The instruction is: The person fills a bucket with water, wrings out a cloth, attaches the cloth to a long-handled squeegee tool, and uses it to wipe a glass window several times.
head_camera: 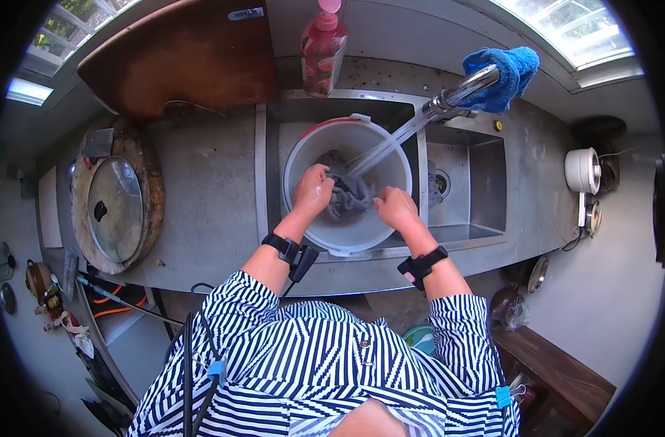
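Observation:
A white plastic bucket with a red mark on its rim stands in the left basin of a steel sink. Inside it lies a wet, dark grey cloth. My left hand reaches over the bucket's left side, its fingers pinching the upper left part of the cloth. On the other side, my right hand grips the cloth's right edge with curled fingers. Water streams from the chrome faucet at the upper right onto the cloth between my hands. A blue towel is wrapped around the faucet.
The right basin has a drain near the divider. A pink pump bottle stands behind the sink. A brown board leans at the back left. On the left counter, a glass lid rests on a round wooden block. A white pot stands right.

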The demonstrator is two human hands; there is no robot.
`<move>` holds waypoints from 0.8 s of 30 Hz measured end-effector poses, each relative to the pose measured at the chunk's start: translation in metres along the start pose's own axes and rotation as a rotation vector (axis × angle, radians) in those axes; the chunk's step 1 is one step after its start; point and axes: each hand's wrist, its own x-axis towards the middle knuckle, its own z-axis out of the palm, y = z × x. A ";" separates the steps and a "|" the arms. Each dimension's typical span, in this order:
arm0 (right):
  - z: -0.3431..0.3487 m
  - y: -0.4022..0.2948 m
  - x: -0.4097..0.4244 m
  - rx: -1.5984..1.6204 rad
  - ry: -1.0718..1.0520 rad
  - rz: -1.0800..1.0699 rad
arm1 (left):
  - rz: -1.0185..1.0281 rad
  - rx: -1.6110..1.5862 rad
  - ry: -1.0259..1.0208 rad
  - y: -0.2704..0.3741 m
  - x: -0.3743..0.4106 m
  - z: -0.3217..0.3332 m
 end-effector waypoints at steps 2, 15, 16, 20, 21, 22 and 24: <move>-0.012 -0.006 -0.013 0.098 0.048 -0.098 | -0.221 -0.300 -0.046 0.007 0.005 -0.001; -0.012 -0.046 -0.007 0.833 0.259 -0.830 | -0.265 -1.460 -0.380 0.197 -0.038 -0.127; -0.015 -0.039 -0.004 0.784 0.243 -0.768 | -0.214 -1.448 -0.356 0.193 -0.035 -0.131; -0.034 -0.018 0.002 0.543 0.175 -0.515 | -0.003 -1.217 -0.156 0.164 -0.027 -0.127; -0.033 -0.011 0.009 0.475 0.176 -0.499 | -0.015 -1.134 -0.125 0.148 -0.023 -0.115; -0.027 -0.008 0.016 0.404 0.175 -0.485 | -0.028 -1.053 -0.091 0.125 -0.019 -0.102; -0.013 -0.013 0.022 -0.084 0.133 -0.266 | -0.094 -0.766 -0.105 0.079 -0.012 -0.073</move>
